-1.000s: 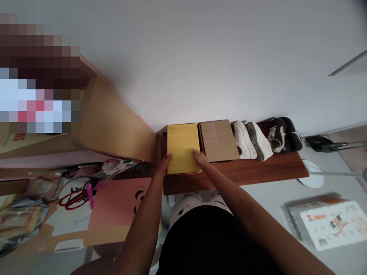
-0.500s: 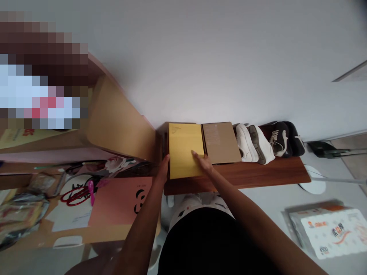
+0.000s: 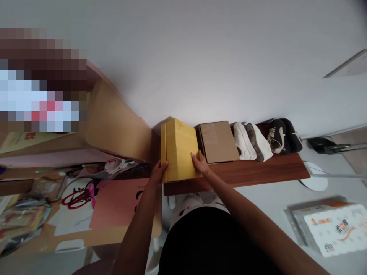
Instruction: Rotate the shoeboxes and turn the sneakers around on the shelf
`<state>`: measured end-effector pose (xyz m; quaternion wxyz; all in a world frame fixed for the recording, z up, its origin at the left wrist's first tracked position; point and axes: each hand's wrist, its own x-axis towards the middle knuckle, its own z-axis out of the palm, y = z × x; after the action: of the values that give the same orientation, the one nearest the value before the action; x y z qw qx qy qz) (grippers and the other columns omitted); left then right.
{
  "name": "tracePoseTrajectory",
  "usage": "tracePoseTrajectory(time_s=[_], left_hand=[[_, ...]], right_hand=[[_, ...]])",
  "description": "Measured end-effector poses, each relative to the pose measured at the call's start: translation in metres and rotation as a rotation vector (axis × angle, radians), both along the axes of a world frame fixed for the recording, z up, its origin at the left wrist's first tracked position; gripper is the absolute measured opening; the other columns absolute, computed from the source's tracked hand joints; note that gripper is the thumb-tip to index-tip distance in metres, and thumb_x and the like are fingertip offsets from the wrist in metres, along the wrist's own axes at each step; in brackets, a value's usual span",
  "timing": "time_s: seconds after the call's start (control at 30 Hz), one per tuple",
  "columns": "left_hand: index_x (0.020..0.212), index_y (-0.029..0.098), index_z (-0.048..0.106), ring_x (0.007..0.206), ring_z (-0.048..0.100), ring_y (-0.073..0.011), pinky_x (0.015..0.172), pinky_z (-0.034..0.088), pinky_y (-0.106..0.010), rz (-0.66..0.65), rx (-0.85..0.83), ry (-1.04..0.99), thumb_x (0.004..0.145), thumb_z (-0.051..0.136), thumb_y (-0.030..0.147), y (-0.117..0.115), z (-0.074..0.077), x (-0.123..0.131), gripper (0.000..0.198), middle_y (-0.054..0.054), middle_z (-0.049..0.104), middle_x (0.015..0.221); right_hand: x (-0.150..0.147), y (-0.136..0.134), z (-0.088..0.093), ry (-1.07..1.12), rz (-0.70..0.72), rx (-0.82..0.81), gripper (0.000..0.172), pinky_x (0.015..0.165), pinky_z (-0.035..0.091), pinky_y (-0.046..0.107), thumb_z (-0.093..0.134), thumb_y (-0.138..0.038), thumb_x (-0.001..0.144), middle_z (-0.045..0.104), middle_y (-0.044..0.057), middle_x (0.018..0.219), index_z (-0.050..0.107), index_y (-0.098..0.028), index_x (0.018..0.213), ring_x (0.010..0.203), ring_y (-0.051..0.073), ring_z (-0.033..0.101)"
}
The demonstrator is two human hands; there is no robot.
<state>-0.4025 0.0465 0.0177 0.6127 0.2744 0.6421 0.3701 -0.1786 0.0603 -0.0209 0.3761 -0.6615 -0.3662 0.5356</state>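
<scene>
A yellow box [image 3: 182, 152] is held between my two hands above the left end of a dark reddish-brown wooden shelf [image 3: 252, 170]. It is tilted, so both its top and its left side show. My left hand [image 3: 158, 172] grips the box's lower left edge, thumb on the yellow side. On the opposite edge my right hand [image 3: 200, 163] is closed, its thumb resting on top; the other fingers are partly hidden. Just right of the yellow box a brown cardboard box [image 3: 219, 143] sits on the shelf.
White shoes [image 3: 248, 142] and black shoes [image 3: 282, 135] stand along the shelf's right part. On the floor lies a white printed pack [image 3: 340, 229]. At left a desk holds a pink sheet [image 3: 117, 202], red-handled scissors [image 3: 76, 198] and plastic packets [image 3: 23, 219].
The yellow box has tipped and shifted slightly left, revealing its left side and widening the gap to the brown box. My left hand has moved left and down with it.
</scene>
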Motion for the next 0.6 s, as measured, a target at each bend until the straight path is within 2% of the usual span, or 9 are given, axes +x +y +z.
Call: tracePoseTrajectory(time_s=[0.1, 0.17, 0.27, 0.33, 0.5, 0.6], left_hand=[[0.128, 0.021, 0.064, 0.101, 0.072, -0.0257, 0.086, 0.06, -0.038, 0.016, 0.04, 0.11, 0.079, 0.077, 0.042, 0.001, 0.004, 0.008, 0.055, -0.009, 0.076, 0.11], [0.131, 0.022, 0.063, 0.102, 0.072, -0.0259, 0.088, 0.06, -0.038, 0.011, 0.074, 0.18, 0.08, 0.077, 0.04, 0.002, 0.007, 0.014, 0.056, -0.009, 0.075, 0.114], [0.135, 0.022, 0.061, 0.104, 0.071, -0.0264, 0.089, 0.059, -0.038, -0.011, 0.103, 0.259, 0.08, 0.076, 0.037, 0.003, 0.009, 0.024, 0.06, -0.009, 0.074, 0.116], [0.137, 0.022, 0.06, 0.106, 0.071, -0.0267, 0.09, 0.058, -0.037, -0.03, 0.123, 0.306, 0.079, 0.076, 0.035, 0.004, 0.009, 0.03, 0.062, -0.009, 0.074, 0.117], [0.141, 0.024, 0.057, 0.109, 0.07, -0.0269, 0.094, 0.055, -0.037, -0.062, 0.165, 0.375, 0.078, 0.077, 0.035, 0.004, -0.001, 0.039, 0.067, -0.009, 0.073, 0.121], [0.146, 0.023, 0.05, 0.12, 0.065, -0.029, 0.101, 0.051, -0.039, -0.085, 0.134, 0.357, 0.077, 0.079, 0.04, 0.006, -0.01, 0.038, 0.076, -0.011, 0.068, 0.131]], right_hand=[[-0.013, -0.002, 0.009, -0.002, 0.044, 0.009, 0.068, 0.124, 0.024, 0.043, 0.064, -0.064, 0.084, 0.055, 0.011, 0.148, 0.061, -0.019, 0.135, 0.148, 0.027, 0.036], [-0.021, -0.006, 0.017, 0.127, 0.102, 0.025, 0.067, 0.122, 0.029, 0.043, 0.06, -0.066, 0.085, 0.058, 0.009, 0.145, 0.061, -0.02, 0.135, 0.144, 0.026, 0.042], [-0.025, -0.014, 0.028, 0.34, 0.189, 0.035, 0.07, 0.11, 0.046, 0.041, 0.064, -0.066, 0.083, 0.065, 0.008, 0.135, 0.058, -0.023, 0.137, 0.127, 0.026, 0.06], [-0.024, -0.017, 0.032, 0.375, 0.193, 0.009, 0.072, 0.103, 0.052, 0.04, 0.068, -0.065, 0.081, 0.068, 0.008, 0.13, 0.057, -0.022, 0.138, 0.117, 0.026, 0.065], [-0.017, -0.019, 0.031, 0.372, 0.149, -0.009, 0.065, 0.099, 0.054, 0.04, 0.066, -0.062, 0.083, 0.073, 0.006, 0.119, 0.06, -0.023, 0.135, 0.111, 0.025, 0.068], [-0.013, -0.019, 0.025, 0.403, 0.135, 0.029, 0.07, 0.098, 0.054, 0.041, 0.064, -0.062, 0.084, 0.073, 0.006, 0.121, 0.054, -0.025, 0.142, 0.11, 0.026, 0.068]])
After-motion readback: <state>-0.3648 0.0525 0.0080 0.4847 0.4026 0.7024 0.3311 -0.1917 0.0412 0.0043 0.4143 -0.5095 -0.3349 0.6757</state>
